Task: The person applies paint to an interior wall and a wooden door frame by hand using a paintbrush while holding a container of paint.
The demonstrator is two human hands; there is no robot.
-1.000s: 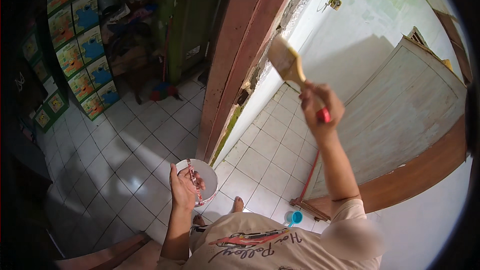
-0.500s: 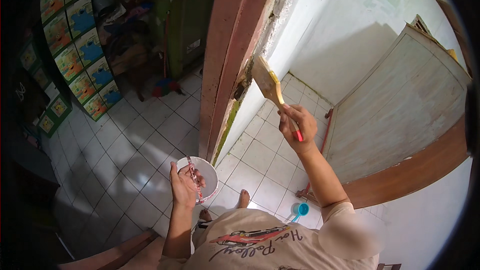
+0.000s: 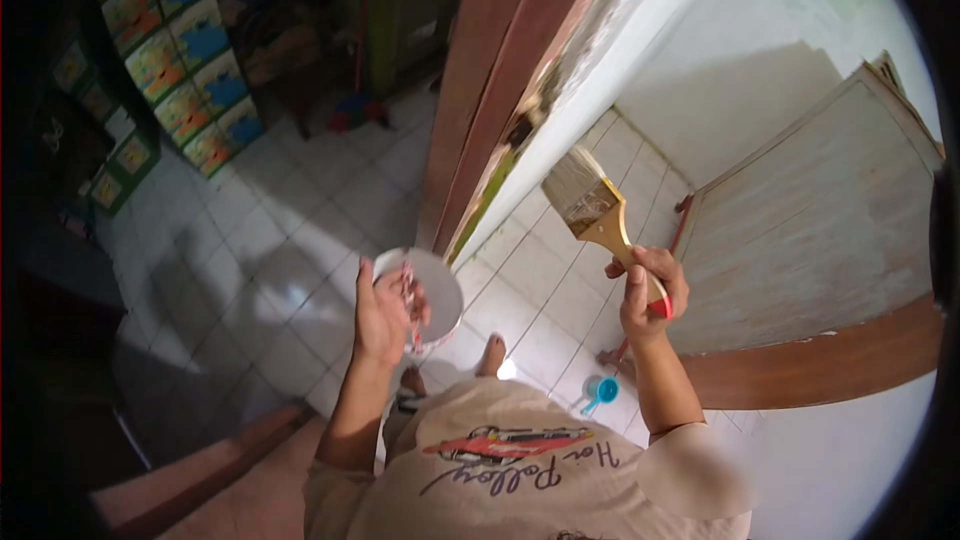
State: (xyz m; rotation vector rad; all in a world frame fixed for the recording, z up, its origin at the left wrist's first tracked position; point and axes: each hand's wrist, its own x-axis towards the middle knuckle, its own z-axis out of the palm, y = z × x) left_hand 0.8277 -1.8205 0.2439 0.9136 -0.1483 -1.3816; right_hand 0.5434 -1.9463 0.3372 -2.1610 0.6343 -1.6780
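Observation:
My right hand point(image 3: 650, 292) grips the wooden, red-tipped handle of a wide paintbrush point(image 3: 592, 206), its bristles pointing up and left, a little away from the brown door frame point(image 3: 490, 100). My left hand point(image 3: 385, 312) holds a small white paint tin point(image 3: 432, 292) by its rim at waist height, left of the brush. The white wall point(image 3: 640, 60) edge next to the frame looks chipped and stained.
White floor tiles point(image 3: 270, 240) spread below. Stacked colourful cartons point(image 3: 175, 60) stand at the upper left. A pale wooden door point(image 3: 800, 230) leans open on the right. A small blue scoop point(image 3: 600, 393) lies on the floor by my foot point(image 3: 490, 352).
My right hand has drawn the brush down and to the right, away from the door frame. The tin in my left hand has tilted slightly and stays in about the same place.

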